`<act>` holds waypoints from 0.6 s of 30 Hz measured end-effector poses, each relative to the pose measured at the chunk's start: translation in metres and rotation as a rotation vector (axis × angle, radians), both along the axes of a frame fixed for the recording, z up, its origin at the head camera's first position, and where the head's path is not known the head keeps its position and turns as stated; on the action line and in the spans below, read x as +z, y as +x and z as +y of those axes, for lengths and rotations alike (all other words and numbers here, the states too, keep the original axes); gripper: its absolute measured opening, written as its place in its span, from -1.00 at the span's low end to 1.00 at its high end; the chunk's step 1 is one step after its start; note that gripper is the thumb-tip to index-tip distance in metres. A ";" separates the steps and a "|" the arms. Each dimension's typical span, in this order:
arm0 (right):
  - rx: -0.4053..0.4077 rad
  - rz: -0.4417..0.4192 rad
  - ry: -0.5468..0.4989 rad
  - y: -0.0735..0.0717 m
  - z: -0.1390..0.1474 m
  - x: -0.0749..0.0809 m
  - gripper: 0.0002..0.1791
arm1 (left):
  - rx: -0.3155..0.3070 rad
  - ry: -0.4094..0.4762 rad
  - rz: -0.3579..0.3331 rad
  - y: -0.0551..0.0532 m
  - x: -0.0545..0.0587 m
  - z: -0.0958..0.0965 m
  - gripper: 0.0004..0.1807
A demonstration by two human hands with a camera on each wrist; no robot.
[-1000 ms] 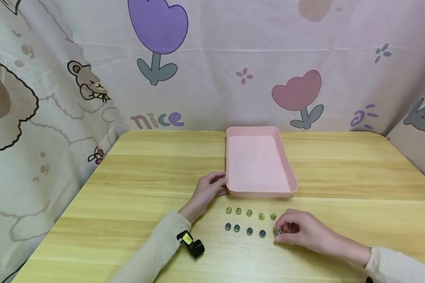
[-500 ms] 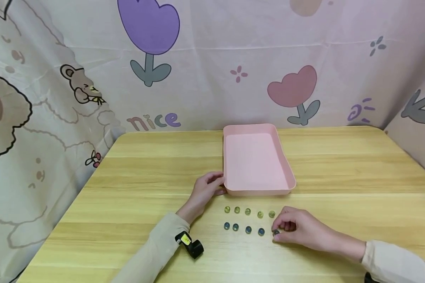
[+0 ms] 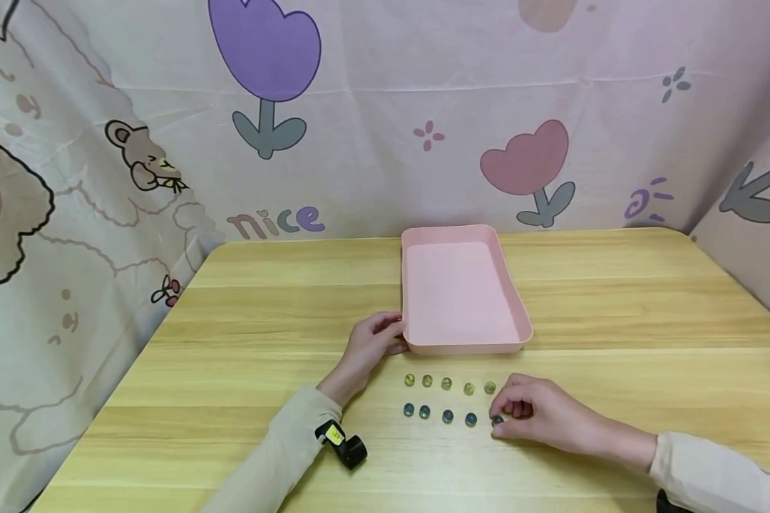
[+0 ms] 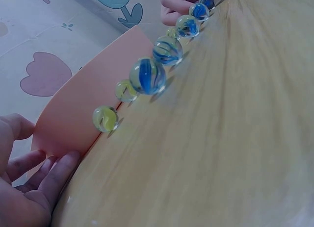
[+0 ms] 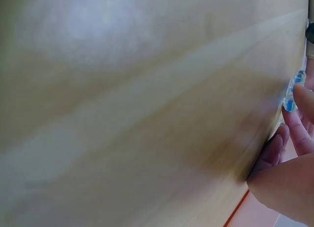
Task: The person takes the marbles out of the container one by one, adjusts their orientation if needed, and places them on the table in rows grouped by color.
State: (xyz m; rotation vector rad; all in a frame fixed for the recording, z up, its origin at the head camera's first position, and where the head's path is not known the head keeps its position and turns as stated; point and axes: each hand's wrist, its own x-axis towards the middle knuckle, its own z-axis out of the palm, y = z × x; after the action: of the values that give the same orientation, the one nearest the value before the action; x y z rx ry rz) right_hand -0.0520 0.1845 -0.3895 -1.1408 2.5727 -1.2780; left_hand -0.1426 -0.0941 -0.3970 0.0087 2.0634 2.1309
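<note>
My right hand [image 3: 545, 413] pinches a blue-swirled glass marble [image 3: 498, 421] between thumb and fingertips, at the right end of a row of blue marbles [image 3: 448, 416] on the table. Behind that row lies a parallel one of yellow-swirled marbles [image 3: 446, 383]. At the near left corner of a shallow pink tray [image 3: 467, 349], my left hand [image 3: 364, 349] touches the outside of the wall. The left wrist view shows its fingertips [image 4: 68, 161] spread against the tray's wall. In the right wrist view, part of a blue marble [image 5: 290, 105] shows beside the right thumb.
The wooden table [image 3: 282, 313] ends at a printed cloth [image 3: 372, 164] at the back and sides. A black wrist camera [image 3: 343, 443] sits on the left sleeve, beside the marbles' left end.
The head view has shifted slightly, so everything sits a little further left in it. Both hands stay in place, the right one still pinching the end marble.
</note>
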 end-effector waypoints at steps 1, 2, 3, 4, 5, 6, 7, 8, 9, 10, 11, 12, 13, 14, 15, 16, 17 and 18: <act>-0.002 0.000 0.001 0.000 0.000 0.000 -0.86 | -0.001 0.004 0.000 0.000 0.000 0.000 -0.65; -0.003 0.001 0.003 0.000 0.000 0.000 -0.86 | -0.001 0.007 0.001 0.000 -0.001 0.001 -0.65; -0.004 0.001 0.005 0.000 0.000 -0.001 -0.86 | -0.002 0.010 0.002 0.000 -0.001 0.001 -0.65; -0.004 0.001 0.007 0.000 0.000 0.000 -0.86 | -0.002 0.013 0.004 0.000 -0.001 0.001 -0.65; -0.005 0.002 0.009 0.000 0.000 0.000 -0.86 | -0.003 0.015 0.005 0.000 0.000 0.001 -0.65; -0.006 0.002 0.011 0.000 0.000 0.000 -0.86 | -0.004 0.016 0.005 0.000 0.000 0.001 -0.65; -0.005 0.001 0.013 0.000 0.000 0.000 -0.86 | -0.005 0.014 0.005 0.000 0.000 0.001 -0.65; -0.004 0.000 0.015 0.000 0.001 0.000 -0.86 | -0.006 0.010 0.003 0.000 0.000 0.001 -0.65; -0.004 0.000 0.017 0.000 0.000 0.000 -0.86 | -0.007 0.006 0.002 0.000 0.000 0.001 -0.65; -0.004 0.000 0.019 0.000 0.000 0.001 -0.86 | -0.007 0.003 0.002 0.000 0.000 0.000 -0.65; -0.005 0.000 0.021 0.000 0.000 0.001 -0.86 | -0.008 -0.001 0.003 0.000 0.000 0.000 -0.65; -0.005 0.000 0.022 0.000 0.000 0.001 -0.86 | -0.009 -0.004 0.004 0.000 -0.001 0.000 -0.65; -0.004 0.000 0.024 0.000 0.000 0.001 -0.86 | -0.010 -0.007 0.005 0.000 -0.001 0.000 -0.65; -0.005 0.000 0.024 0.000 0.000 0.001 -0.86 | -0.013 -0.008 0.008 0.001 -0.001 0.000 -0.65; -0.006 -0.001 0.025 0.000 0.000 0.001 -0.86 | -0.015 -0.008 0.009 0.001 -0.001 -0.001 -0.64; -0.006 -0.003 0.025 0.000 -0.001 0.001 -0.86 | -0.016 -0.010 0.009 0.001 -0.001 -0.001 -0.64; -0.007 -0.006 0.025 0.000 -0.001 0.002 -0.86 | -0.016 -0.013 0.008 0.001 -0.001 -0.001 -0.64; -0.007 -0.009 0.025 0.000 0.000 0.002 -0.85 | -0.015 -0.018 0.005 0.001 -0.001 -0.001 -0.63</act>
State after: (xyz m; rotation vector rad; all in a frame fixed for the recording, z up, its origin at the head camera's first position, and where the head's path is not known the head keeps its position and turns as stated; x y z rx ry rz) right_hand -0.0517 0.1840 -0.3878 -1.1200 2.5806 -1.2454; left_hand -0.1417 -0.0948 -0.3980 0.0274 2.0782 2.1063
